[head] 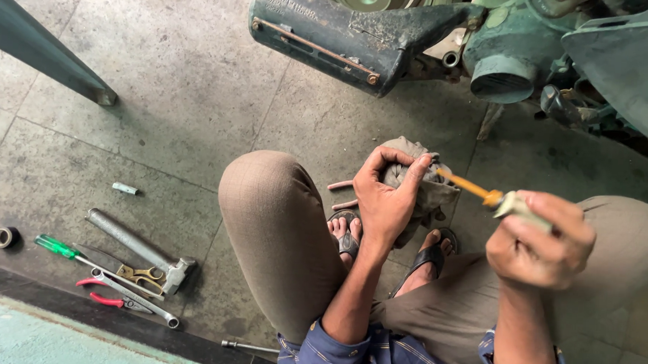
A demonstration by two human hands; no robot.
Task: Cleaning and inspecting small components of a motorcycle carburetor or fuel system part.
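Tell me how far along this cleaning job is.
Done: tools lie laid out on the floor, including a green-handled screwdriver and a socket wrench. In hand: the left hand wraps a rag round the orange shaft of a part gripped by the right hand. Left: cannot tell.

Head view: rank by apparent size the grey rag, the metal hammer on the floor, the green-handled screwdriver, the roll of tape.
1. Metal hammer, longest span.
2. Grey rag in the left hand; partly hidden and nearer the camera, so its place against the hammer is unsure.
3. Green-handled screwdriver, shaft partly covered.
4. Roll of tape, smallest.
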